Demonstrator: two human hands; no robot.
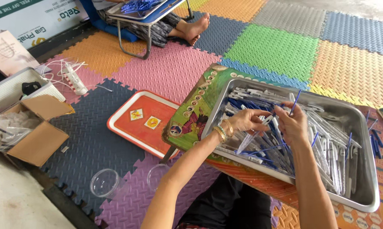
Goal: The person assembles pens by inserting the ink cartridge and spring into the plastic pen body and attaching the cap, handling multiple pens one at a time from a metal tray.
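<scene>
From the head camera I am watching both hands working over a steel tray (pixel 371 169) heaped with pen parts (pixel 327 148), white barrels and blue refills. My left hand (pixel 246 120) is pinching a white pen barrel (pixel 265 120) between fingertips, and my right hand (pixel 292 124) is closing on a thin blue refill (pixel 295 101) that is sticking up, the two pieces nearly touching just above the pile.

I am judging the risk as this: the refill is slim and standing free, so a slack pinch could be letting it drop into the look-alike heap, or bending it against the barrel mouth.

The tray is sitting on a low patterned table (pixel 191 114) over coloured foam floor mats (pixel 276 46). An orange tray (pixel 128 123), two clear cups (pixel 104 182) and an open cardboard box (pixel 39 140) are lying to the left; another person's bare feet (pixel 193 27) are resting beyond.
</scene>
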